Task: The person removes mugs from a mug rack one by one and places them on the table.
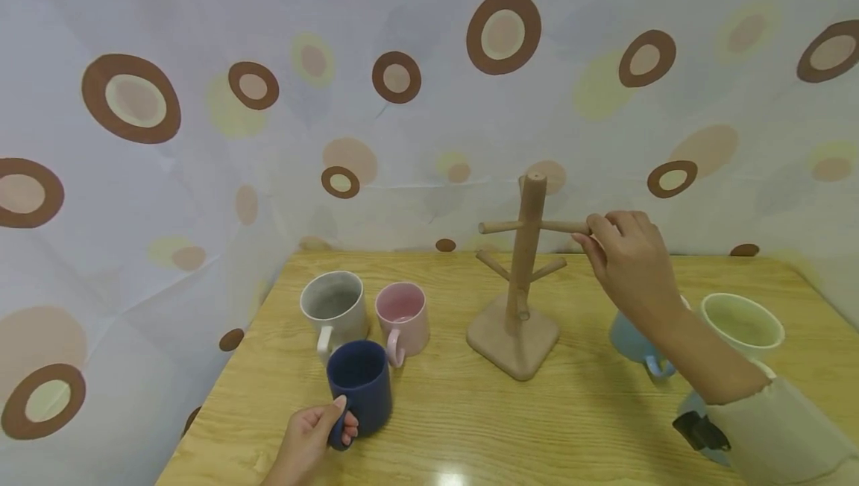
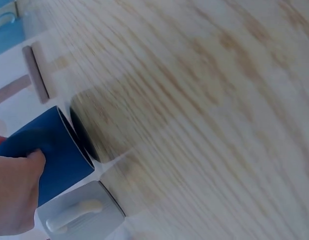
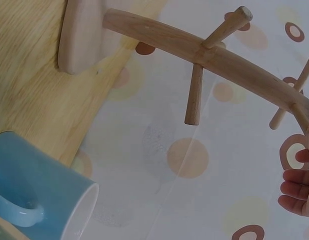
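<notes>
My left hand (image 1: pixel 310 437) grips the handle of a navy blue mug (image 1: pixel 365 389), thumb on top and fingers wrapped round. Upright, the mug (image 2: pixel 54 150) has its base close by its dark reflection on the table in the left wrist view. My right hand (image 1: pixel 627 255) pinches the tip of an upper right peg on a wooden mug tree (image 1: pixel 526 247). Every peg in sight is bare; the tree's square base (image 1: pixel 496 341) rests on the table. Behind the navy mug stand a white mug (image 1: pixel 342 322) and a pink mug (image 1: pixel 411 329).
Under my right forearm, a light blue mug (image 1: pixel 631 337) sits on the wooden table (image 1: pixel 429 426). A pale green mug (image 1: pixel 738 337) stands farther right. Another bluish mug (image 1: pixel 691 404) is mostly hidden by the sleeve. A dotted cloth (image 1: pixel 403 128) hangs behind the table.
</notes>
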The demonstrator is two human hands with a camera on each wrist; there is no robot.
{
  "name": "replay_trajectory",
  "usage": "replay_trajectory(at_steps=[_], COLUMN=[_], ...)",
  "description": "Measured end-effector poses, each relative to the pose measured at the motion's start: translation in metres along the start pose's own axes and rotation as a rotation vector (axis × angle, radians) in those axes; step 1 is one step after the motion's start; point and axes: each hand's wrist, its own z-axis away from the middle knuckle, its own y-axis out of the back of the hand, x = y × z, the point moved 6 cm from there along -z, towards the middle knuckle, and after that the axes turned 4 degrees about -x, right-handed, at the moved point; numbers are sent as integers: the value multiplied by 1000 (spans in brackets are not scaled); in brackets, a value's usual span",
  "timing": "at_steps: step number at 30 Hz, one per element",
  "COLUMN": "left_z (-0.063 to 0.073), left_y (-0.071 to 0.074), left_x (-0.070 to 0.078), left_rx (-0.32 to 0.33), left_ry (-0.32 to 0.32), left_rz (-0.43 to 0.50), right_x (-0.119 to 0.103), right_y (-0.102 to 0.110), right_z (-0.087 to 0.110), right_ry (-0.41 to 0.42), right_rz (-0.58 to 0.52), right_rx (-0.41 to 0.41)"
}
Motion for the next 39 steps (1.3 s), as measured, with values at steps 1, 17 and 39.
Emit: replay_trajectory(at_steps=[1,17,39], left_z=[0,-1,25], left_y=[0,7,-4], left_x=[-1,-12,34], left_rx=[-22,-179,244], left_ry=[12,63,-620], left_rz=[-1,5,-1087], right_x=[0,-1,1], right_y=[0,0,-2], right_z=[0,1,3], right_ry=[0,0,-31], right_rz=[1,-1,-29], right_rx=[6,21,42])
